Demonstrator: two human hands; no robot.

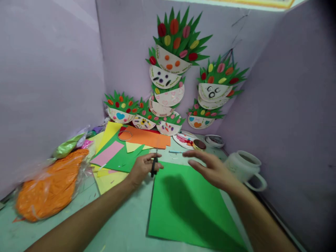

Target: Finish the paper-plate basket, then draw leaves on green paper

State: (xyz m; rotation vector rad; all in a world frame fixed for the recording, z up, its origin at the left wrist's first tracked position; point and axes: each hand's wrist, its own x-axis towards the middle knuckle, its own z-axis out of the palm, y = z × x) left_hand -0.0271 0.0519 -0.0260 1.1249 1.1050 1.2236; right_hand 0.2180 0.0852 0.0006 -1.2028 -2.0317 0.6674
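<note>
Black-handled scissors (154, 166) are held upright in my left hand (143, 169), near the left edge of a large green sheet (183, 210). My right hand (210, 169) hovers over the upper right part of that sheet, its fingers apart and nothing in them, and its shadow falls across the green. A thin blue stick or pen (175, 152) lies on the table just beyond the sheet, near my right fingertips. Left of my left hand lie a pink paper piece (109, 153), another green sheet (118, 164) and yellow paper (105, 182).
Orange paper (147, 137) lies at the back. An orange bundle in plastic (52, 185) sits on the left. To the right stand a white mug (243, 166), a round lidded jar (199, 144) and tape rolls (214, 140). Paper-plate flower crafts (173, 63) cover the back wall.
</note>
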